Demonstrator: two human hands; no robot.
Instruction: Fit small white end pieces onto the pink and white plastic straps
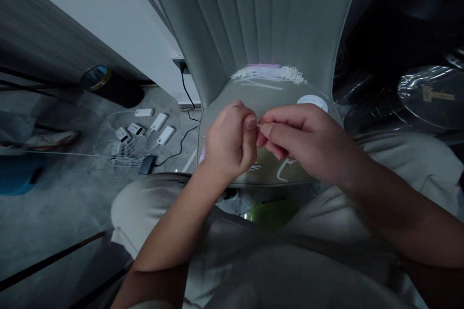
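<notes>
While left hand [230, 142] and right hand [302, 140] pinch together, thin white strand [258, 125] held between them

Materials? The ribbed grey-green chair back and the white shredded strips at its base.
The ribbed grey-green chair back looks like velvet-type upholstery: matte, with a soft sheen along the vertical channels and a piped edge. The white shredded strips look like matte paper or thin plastic, fine-cut and crinkled; at this size I can't tell which.
</notes>
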